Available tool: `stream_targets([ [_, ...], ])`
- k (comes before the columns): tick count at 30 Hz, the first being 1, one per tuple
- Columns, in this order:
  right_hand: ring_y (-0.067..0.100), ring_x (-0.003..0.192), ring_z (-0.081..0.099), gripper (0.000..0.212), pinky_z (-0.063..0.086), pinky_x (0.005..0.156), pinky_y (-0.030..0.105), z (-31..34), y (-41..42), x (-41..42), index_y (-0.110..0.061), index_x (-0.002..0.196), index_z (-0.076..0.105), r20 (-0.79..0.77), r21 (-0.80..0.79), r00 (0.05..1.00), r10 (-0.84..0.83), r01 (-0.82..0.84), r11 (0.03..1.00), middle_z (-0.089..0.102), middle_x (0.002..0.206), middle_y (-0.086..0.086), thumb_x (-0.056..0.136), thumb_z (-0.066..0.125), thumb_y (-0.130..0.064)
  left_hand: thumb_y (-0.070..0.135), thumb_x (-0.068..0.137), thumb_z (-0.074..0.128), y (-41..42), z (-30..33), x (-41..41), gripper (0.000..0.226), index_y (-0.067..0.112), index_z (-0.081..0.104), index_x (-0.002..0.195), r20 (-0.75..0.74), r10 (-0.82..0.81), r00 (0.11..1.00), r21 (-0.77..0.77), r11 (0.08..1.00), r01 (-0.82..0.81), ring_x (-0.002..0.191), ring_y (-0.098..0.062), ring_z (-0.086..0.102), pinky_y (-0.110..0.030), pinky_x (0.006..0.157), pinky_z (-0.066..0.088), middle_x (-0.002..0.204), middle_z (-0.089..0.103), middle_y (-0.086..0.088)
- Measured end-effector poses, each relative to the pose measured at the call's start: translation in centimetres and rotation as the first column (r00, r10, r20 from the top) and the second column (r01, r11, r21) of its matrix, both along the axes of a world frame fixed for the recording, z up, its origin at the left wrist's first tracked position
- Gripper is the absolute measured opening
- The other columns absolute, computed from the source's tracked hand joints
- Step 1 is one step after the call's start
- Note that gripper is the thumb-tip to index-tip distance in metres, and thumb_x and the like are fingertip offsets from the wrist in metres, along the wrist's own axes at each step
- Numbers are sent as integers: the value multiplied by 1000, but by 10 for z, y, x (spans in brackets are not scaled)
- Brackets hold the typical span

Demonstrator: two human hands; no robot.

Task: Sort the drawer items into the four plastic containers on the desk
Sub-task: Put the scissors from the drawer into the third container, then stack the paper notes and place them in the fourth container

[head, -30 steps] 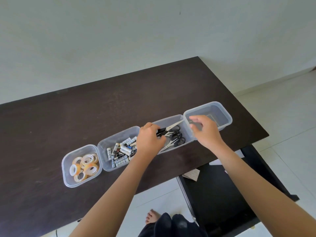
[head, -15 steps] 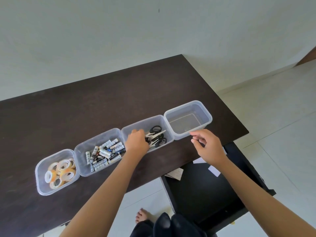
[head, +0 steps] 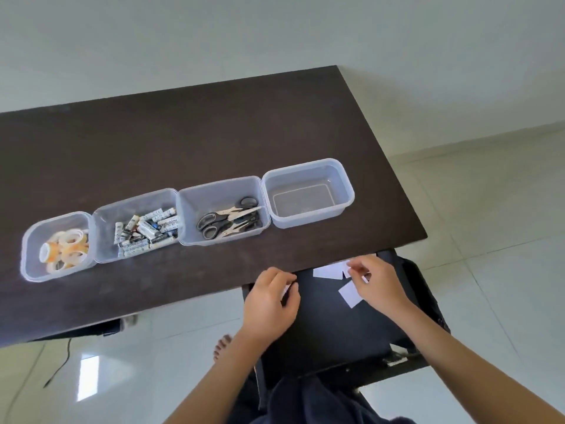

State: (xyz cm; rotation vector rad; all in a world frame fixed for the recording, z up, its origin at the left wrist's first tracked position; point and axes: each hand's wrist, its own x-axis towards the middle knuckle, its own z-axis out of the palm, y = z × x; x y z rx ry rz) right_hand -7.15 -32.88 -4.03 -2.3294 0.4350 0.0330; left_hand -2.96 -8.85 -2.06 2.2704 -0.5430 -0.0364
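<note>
Four clear plastic containers stand in a row on the dark desk (head: 183, 133). From left to right they hold tape rolls (head: 65, 247), batteries (head: 146, 228), scissors (head: 229, 220), and nothing in the last container (head: 305, 171). Below the desk's front edge a black drawer (head: 324, 328) is pulled out. White cards (head: 350, 293) lie in it. My left hand (head: 270, 304) is over the drawer's left part, fingers pinched on a sliver of white card. My right hand (head: 379, 284) is over the cards at the right, its fingertips closed on a small white card.
The desk's right edge drops to a pale tiled floor (head: 489, 240). A bare foot (head: 223, 345) and dark clothing (head: 305, 402) are below the drawer. A thin cable (head: 59, 367) lies on the floor at the left. The wall runs behind the desk.
Both hands left the containers and came down into the open drawer. The left hand let go of the scissors, which now lie in the third container. The camera tilted down and right.
</note>
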Motion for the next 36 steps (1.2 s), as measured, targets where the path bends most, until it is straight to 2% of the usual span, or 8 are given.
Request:
stream_targets([
  [5,18,107,55,26,51,80,32,-47,-30,-24,-18,113,62,-295,-100,938,180,-217,971,57,110,-3,87,60,-17,37,88,53,-16,-61,-27,51,16,45,134,-368,45,929,425,896,125,126,-24,39,-35,88,51,136,41,-5],
  [10,30,136,26,70,40,103,42,-65,-39,-7,-31,145,27,-470,-269,837,279,-437,858,22,151,4,84,62,-29,42,87,56,-25,-86,-6,76,18,17,147,-398,259,880,627,777,55,141,-38,10,-43,100,44,154,8,-16],
  [15,44,140,7,81,26,110,55,-79,-39,17,-38,146,15,-601,-326,757,257,-526,786,13,150,7,80,62,-38,41,85,59,-37,-100,10,81,24,11,148,-497,323,805,654,749,104,137,-42,20,-46,94,47,153,9,-17],
  [18,45,140,6,81,31,107,51,-85,-37,18,-40,144,15,-615,-317,752,239,-513,798,9,151,6,78,62,-38,40,83,61,-41,-104,0,80,30,14,147,-480,325,815,658,748,90,127,-41,33,-42,82,51,153,7,-13],
  [25,40,143,-7,93,28,109,56,-88,-25,-12,-45,146,-1,-640,-235,707,302,-554,799,-19,157,-1,79,64,-48,43,77,68,-51,-113,-50,76,36,27,141,-496,182,849,580,797,168,128,-29,25,-40,86,53,144,16,-4],
  [31,32,124,24,75,39,98,45,-82,-10,-42,-44,140,19,-575,-217,717,394,-599,771,10,147,-2,80,64,-44,41,75,72,-57,-115,-69,82,37,24,141,-504,149,851,584,784,209,128,-25,27,-34,85,55,142,17,-1],
  [33,29,122,30,72,41,95,42,-80,-16,-43,-43,138,26,-500,-185,767,403,-549,815,19,142,-3,79,66,-37,41,73,73,-58,-114,-68,87,34,23,143,-496,168,852,589,786,188,127,-25,28,-35,84,55,141,20,-1],
  [36,29,130,30,87,37,100,42,-83,-27,-39,-39,144,22,-480,-240,831,281,-432,869,16,149,-1,73,73,-38,40,72,75,-60,-113,-64,89,31,23,144,-489,191,851,596,786,166,125,-24,30,-36,84,55,138,24,-1],
])
